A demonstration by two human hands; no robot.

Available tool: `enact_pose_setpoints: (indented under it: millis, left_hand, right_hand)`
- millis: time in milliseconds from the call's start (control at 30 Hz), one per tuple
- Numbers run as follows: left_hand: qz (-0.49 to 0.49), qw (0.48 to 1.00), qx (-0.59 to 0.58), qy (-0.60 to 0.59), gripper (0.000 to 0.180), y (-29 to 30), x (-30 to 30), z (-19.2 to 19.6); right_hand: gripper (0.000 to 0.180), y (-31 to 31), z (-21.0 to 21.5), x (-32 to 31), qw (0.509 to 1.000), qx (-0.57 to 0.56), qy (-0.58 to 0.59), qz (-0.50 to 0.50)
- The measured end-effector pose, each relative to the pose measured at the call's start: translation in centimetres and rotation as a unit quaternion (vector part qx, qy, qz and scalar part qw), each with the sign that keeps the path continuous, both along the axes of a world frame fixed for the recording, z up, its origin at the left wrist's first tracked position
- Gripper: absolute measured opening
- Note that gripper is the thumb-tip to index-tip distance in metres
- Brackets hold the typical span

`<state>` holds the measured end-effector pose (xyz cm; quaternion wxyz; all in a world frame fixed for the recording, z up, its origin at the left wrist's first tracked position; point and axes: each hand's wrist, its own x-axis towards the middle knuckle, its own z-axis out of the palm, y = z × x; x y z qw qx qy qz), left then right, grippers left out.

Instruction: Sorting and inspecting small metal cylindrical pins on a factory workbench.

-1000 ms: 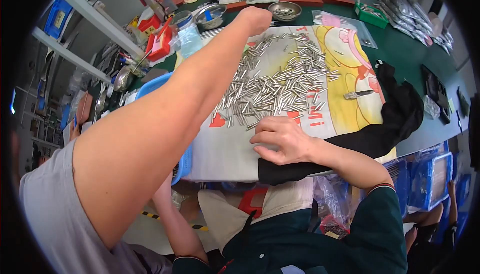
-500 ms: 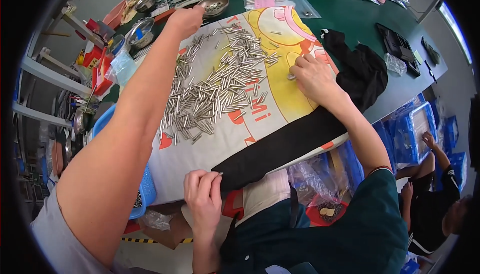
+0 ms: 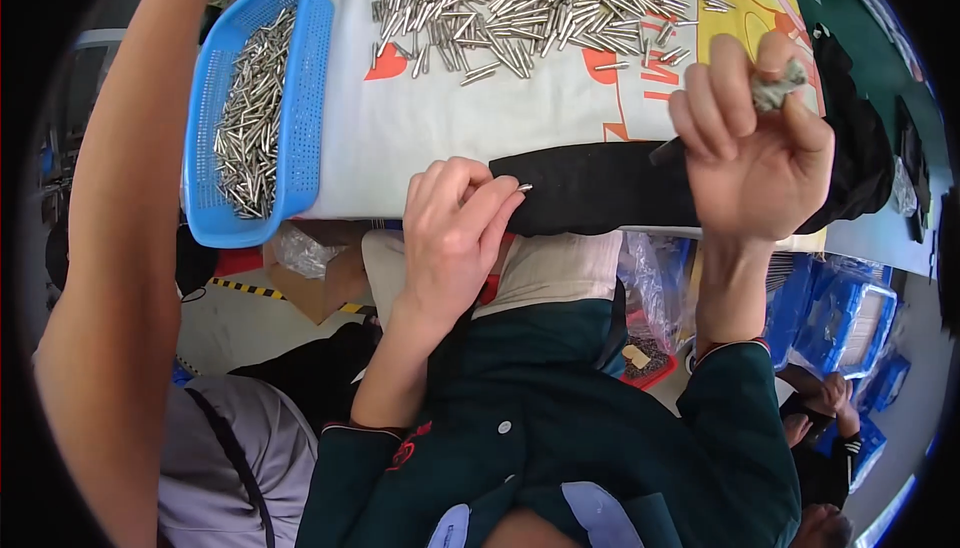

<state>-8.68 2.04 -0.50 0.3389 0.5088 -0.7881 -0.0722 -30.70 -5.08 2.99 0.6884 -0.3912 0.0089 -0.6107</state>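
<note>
1. Surface's [image 3: 430, 133] near edge: left hand [image 3: 450, 233] pinches a small metal pin [image 3: 525, 188] at the black cloth's [image 3: 600, 188] left end.
2. Right hand [image 3: 755, 163], raised toward the near right corner, grips a crumpled pale wad [image 3: 780, 85].
3. Near left corner: blue basket [image 3: 306, 113] of similar pins [image 3: 255, 113].
4. Farther: loose pins [image 3: 540, 8], heaped.

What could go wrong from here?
The pin could slip from the left hand, perhaps falling off the near edge of the white cloth. The basket of pins, also near that edge, might spill if the co-worker's arm bumps it.
</note>
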Motion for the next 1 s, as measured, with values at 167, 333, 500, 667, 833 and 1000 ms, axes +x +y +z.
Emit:
enact_pose_setpoints:
  millis: [167,333,500,667,833,1000]
  left_hand:
    - [-0.004,1.000,0.018,0.012,0.013,-0.3,-0.5,-0.1]
    - [-0.003,0.998,0.035,0.045,0.012,-0.4,-0.5,-0.5]
    - [-0.005,0.997,0.038,0.066,0.013,-0.5,-0.6,-0.7]
    - [-0.001,0.997,0.044,0.071,0.012,-0.5,-0.6,-0.7]
    - [0.001,0.996,0.053,0.069,0.012,-0.5,-0.6,-0.6]
    - [-0.001,0.995,0.058,0.076,0.013,-0.5,-0.5,-0.7]
  right_hand:
    - [0.035,1.6,-1.6,4.2,0.998,0.049,-0.023,0.035]
    - [0.048,2.3,-2.0,5.9,0.989,0.142,0.024,0.019]
    - [0.052,1.9,-2.8,5.4,0.990,0.123,0.056,0.047]
    - [0.059,1.6,-2.9,5.0,0.990,0.099,0.073,0.064]
    - [0.060,1.9,-2.4,5.3,0.990,0.089,0.094,0.063]
    - [0.058,1.7,-3.1,5.1,0.987,0.124,0.076,0.071]
